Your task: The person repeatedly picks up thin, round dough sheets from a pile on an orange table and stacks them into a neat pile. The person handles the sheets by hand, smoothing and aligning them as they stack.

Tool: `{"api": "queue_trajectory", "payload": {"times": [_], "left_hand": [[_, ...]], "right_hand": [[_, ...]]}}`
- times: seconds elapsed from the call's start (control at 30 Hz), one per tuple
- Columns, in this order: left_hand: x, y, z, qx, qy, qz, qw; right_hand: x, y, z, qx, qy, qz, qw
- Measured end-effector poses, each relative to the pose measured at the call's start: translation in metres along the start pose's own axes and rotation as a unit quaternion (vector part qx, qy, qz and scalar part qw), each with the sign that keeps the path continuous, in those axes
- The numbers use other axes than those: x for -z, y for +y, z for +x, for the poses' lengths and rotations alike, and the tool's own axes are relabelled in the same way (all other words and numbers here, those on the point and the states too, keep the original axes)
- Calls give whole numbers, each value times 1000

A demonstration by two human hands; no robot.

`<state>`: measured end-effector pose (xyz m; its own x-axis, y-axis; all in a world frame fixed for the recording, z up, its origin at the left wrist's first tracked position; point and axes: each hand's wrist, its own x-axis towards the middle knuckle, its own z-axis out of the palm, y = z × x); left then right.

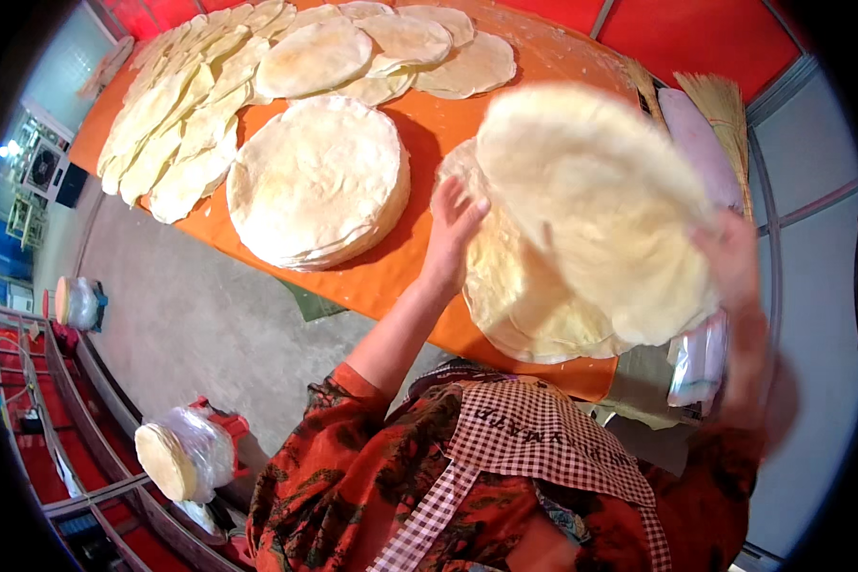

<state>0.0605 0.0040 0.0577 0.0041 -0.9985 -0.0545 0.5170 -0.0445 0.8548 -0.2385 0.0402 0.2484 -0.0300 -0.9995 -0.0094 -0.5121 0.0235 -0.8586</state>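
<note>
My right hand (733,250), blurred, grips the right edge of a large round flatbread (593,207), which is tilted above a pile of flatbreads (504,286) at the table's near right. My left hand (457,218) has its fingers spread at the left edge of that pile, beside the raised bread; whether it touches the pile I cannot tell. A neat round stack of flatbreads (318,182) lies to the left of my left hand. Overlapping thin flatbreads (186,129) cover the table's far left, and more rounds (314,57) lie along its far side.
The orange-covered table (429,136) has its near edge before me. A straw brush (715,107) and a pale, long cushion-like thing (697,143) are at the right by the wall. Plastic-wrapped bread stacks (186,454) rest at the lower left. A plastic packet (697,361) lies near my right arm.
</note>
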Motion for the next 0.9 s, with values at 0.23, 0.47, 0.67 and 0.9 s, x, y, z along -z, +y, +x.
{"api": "queue_trajectory", "payload": {"times": [0.23,0.47,0.67,0.9], "left_hand": [[33,-38,3,171,-94,-176,965],[53,-115,31,200,43,-23,979],[55,-126,22,191,62,-18,980],[45,-105,21,230,74,-17,970]], "right_hand": [[14,30,74,-62,-108,188,974],[-42,294,73,-423,-78,243,869],[-60,296,40,-353,26,287,890],[-68,242,44,-236,52,411,879]]}}
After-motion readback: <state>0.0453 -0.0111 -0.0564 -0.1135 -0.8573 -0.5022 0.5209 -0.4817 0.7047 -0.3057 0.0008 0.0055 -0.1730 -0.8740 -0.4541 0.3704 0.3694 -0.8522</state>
